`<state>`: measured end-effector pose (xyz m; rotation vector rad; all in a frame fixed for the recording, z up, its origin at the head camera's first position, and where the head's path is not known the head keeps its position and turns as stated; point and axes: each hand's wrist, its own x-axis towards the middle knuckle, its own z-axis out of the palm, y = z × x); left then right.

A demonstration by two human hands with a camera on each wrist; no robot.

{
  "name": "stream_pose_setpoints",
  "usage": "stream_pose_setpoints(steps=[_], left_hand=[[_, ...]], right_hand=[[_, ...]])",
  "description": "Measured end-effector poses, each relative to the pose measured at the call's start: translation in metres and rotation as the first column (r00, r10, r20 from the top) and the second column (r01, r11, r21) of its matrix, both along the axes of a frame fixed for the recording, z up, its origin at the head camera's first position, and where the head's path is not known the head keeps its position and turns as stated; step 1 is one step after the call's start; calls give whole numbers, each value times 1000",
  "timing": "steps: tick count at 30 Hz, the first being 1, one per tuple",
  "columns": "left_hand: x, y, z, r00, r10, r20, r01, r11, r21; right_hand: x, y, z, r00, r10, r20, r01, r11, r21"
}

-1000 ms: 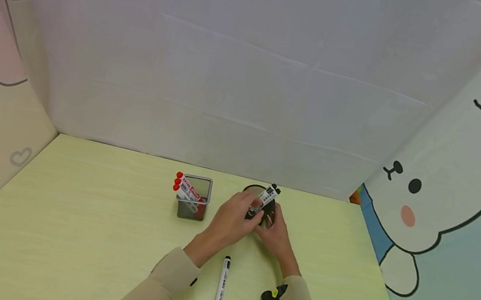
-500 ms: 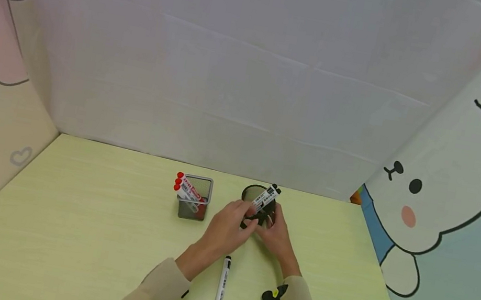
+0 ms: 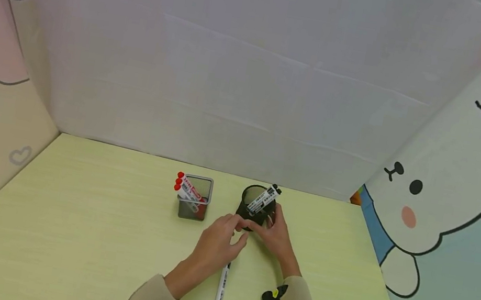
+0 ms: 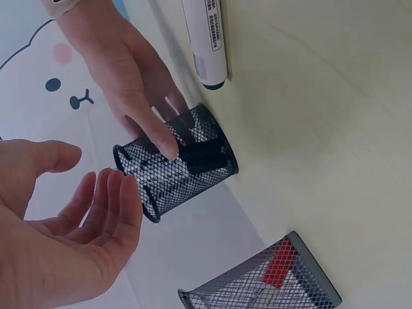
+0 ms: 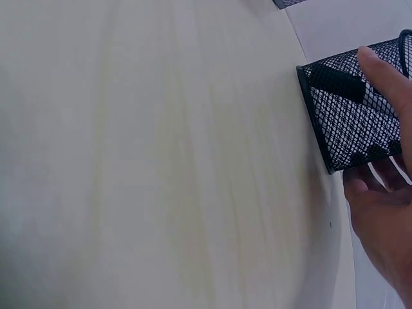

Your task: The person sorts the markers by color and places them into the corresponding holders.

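Note:
My right hand [image 3: 274,236] grips the round black mesh pen cup [image 3: 243,211], its thumb across the near side and the other fingers around the right. White markers [image 3: 263,199] with black ends lean toward the right inside this cup. Empty, with fingers loosely bent, my left hand [image 3: 214,244] is just in front of the cup. In the left wrist view, the left hand [image 4: 77,238] has a gap between thumb and fingers, and its fingertips are at the cup's rim. A black-and-white marker [image 3: 220,291] lies on the table below the hands, its far end close to the left hand.
Left of the round cup stands a square mesh pen holder [image 3: 192,212] with several red-capped markers [image 3: 188,190] leaning left. The pale yellow table [image 3: 81,219] meets a white wall [image 3: 231,90] at the back. A cartoon-printed panel [image 3: 449,217] borders the right side.
My left hand has let go of the markers, which now lean in the round cup, and has drawn back toward the near left. The right hand stays on the cup.

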<state>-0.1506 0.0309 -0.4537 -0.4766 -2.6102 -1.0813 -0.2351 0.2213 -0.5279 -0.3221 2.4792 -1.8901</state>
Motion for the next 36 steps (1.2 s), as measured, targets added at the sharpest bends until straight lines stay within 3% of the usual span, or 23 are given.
stream_pose_setpoints(steps=[7,24,30,36], left_hand=[[15,-3,-3,998,18,68,-17,1000,-3],[39,-11,-17,978,51,203,-52,999,2],[45,-11,-23,957,70,280,-75,997,7],[49,-9,-27,910,60,410,-79,996,28]], right_hand=[[0,-1,0,1000,-16,4,16,1000,5],[-1,-2,2,999,-17,27,17,1000,22],[1,-2,5,998,-19,60,17,999,29],[1,-1,3,999,-29,46,27,999,42]])
